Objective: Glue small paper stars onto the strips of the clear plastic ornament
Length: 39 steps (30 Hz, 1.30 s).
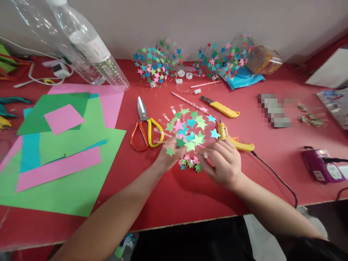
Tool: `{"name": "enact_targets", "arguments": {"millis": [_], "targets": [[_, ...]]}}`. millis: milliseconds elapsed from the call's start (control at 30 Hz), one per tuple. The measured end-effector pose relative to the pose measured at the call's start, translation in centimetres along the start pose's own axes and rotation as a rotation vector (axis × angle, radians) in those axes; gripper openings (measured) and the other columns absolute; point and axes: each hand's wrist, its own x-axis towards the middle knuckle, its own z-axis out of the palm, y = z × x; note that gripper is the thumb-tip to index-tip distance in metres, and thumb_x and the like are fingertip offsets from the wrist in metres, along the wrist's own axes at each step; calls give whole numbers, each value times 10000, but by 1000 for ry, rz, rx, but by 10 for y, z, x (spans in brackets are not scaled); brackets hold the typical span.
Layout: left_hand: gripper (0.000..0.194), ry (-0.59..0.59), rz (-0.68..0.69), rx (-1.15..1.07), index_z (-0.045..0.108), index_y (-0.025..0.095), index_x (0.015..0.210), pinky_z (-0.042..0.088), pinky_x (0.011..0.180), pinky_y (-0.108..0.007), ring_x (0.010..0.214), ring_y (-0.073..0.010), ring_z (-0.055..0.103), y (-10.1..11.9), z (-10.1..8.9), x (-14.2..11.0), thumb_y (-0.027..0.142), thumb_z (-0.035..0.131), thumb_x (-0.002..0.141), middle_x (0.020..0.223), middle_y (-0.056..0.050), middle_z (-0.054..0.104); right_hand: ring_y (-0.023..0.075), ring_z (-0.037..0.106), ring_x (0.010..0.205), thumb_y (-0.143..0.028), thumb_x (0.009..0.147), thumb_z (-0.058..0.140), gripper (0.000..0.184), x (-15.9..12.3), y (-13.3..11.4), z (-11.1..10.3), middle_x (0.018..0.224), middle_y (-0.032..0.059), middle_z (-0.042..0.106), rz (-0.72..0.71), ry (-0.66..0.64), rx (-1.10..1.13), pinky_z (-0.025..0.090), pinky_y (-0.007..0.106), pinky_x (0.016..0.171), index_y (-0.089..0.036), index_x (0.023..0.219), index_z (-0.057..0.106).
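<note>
While my left hand (172, 155) grasps the starry bundle (190, 135) at its left side, over the table (174, 197) and inward from the middle of its near edge, my right hand (225, 163) curls at the other side; cannot tell if it pinches. Looks light and springy, likely slick. Clear strips (165, 117) would probably crease. Best hold, I judge: low and gentle, off the stars (200, 122), which might peel.
</note>
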Motion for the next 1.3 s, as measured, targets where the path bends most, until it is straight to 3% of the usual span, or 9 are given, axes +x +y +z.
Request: {"name": "enact_targets", "arguments": {"millis": [100,200,300,500,633,733,900,1100,1300], "targets": [[283,-6,-10,9,622,166,1132,550,861,-397,1011,-209,638,5,-4,0,350,606,917,1150,-81,642,139,528,622,-151,855,629,40,1,-1,0,689,15,634,4,12,5,406,294,594,-170,871,598],[214,5,0,5,700,177,885,515,891,-370,1016,-259,645,11,-7,-2,314,788,746,904,-57,708,144,535,627,-157,854,627,43,2,0,0,700,21,639,7,25,6,415,297,590,-172,879,595],[248,22,15,-24,712,183,846,500,890,-373,1004,-266,655,14,-5,-4,311,828,667,817,-45,714,147,541,625,-162,858,615,36,3,0,-1,701,24,638,6,27,11,422,303,586,-174,882,592],[302,-1,4,-101,729,194,846,509,867,-380,978,-269,659,18,2,-8,321,850,601,816,-41,725,152,561,629,-121,846,592,100,3,1,-11,718,24,638,0,90,130,439,317,576,-180,927,590],[315,-5,-22,-155,735,192,897,492,888,-365,983,-236,651,23,2,-9,306,840,622,958,-42,732,166,594,701,-78,845,528,202,5,6,-18,793,39,642,75,183,276,482,330,621,-192,992,607],[298,-56,18,-157,729,162,840,467,916,-353,1010,-236,641,29,3,-9,306,845,607,956,-66,733,179,601,759,-50,812,546,245,7,10,-16,859,55,679,81,97,228,495,352,672,-189,1002,615],[288,-77,44,-169,714,162,848,468,864,-337,903,-205,651,39,7,-12,304,830,626,854,-41,723,183,584,811,-97,801,591,231,4,8,-6,897,25,721,-67,-20,60,486,395,776,-206,1003,619],[343,-43,34,-157,698,186,935,460,780,-310,854,-182,635,41,8,-13,282,817,628,942,-38,720,173,631,844,-97,844,586,148,2,5,-7,902,45,740,-182,27,124,529,372,807,-180,958,629],[311,-60,55,-157,706,175,902,460,834,-328,900,-204,643,36,7,-11,284,814,631,924,-45,726,174,653,800,-73,875,542,183,7,2,-10,914,81,749,-101,29,238,531,343,705,-161,1012,626]]}}
